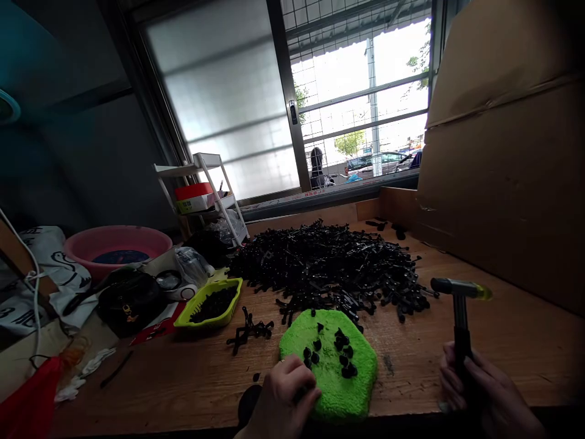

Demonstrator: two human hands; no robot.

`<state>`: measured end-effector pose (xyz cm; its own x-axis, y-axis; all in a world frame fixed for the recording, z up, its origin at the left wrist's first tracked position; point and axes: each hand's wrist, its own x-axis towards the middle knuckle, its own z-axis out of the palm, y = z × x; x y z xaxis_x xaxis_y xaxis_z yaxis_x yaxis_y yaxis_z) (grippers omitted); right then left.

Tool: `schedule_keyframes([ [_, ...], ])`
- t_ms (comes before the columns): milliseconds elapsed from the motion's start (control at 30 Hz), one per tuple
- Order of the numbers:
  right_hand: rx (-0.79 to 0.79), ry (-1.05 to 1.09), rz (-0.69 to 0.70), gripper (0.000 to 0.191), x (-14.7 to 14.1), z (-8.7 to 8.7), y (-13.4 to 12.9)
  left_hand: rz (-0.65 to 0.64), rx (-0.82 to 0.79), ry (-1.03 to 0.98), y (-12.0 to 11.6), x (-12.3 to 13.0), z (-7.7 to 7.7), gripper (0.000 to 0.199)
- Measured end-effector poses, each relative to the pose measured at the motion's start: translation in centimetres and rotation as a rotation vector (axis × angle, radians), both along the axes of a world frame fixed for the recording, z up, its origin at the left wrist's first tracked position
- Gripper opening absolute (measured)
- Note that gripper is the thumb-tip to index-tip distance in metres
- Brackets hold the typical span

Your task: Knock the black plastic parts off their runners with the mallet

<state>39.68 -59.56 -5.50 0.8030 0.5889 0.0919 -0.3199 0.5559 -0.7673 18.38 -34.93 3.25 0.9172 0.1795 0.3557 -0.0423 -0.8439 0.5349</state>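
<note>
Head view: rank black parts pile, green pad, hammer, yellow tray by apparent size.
1. Black parts pile
2. Green pad
Unsure: hammer and yellow tray; hammer looks nearer, partly hidden by the right hand.

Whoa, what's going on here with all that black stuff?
Someone's right hand grips a hammer by its handle, head end up. The left hand is curled at the near-left edge of a green pad; I can't tell if it holds anything. Small black pieces sit on the pad, with a big heap of black parts behind it.
</note>
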Motion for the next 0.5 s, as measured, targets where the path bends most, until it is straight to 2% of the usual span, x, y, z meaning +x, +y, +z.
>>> schedule_keyframes([
  [67, 0.012, -0.006, -0.004, 0.016, -0.1, 0.0, 0.1, -0.031, -0.007, -0.04, 0.0, 0.3, -0.3, 0.01],
  [100, 0.016, -0.008, -0.004, 0.017, -0.1, 0.0, 0.1, 0.0, -0.029, -0.06, 0.0, 0.5, -0.3, 0.012],
  [233, 0.022, -0.014, -0.007, 0.017, -0.1, 0.1, 0.1, 0.227, -0.161, -0.067, 0.8, 1.4, 0.4, 0.017],
  [367, 0.013, 0.001, -0.006, 0.018, -0.1, 0.2, 0.1, 0.21, -0.167, 0.034, 1.4, 2.2, 0.7, 0.011],
  [500, 0.004, -0.006, -0.013, 0.018, -0.4, 0.6, 0.2, 0.225, -0.129, 0.021, 1.9, 2.4, 0.8, 0.015],
])
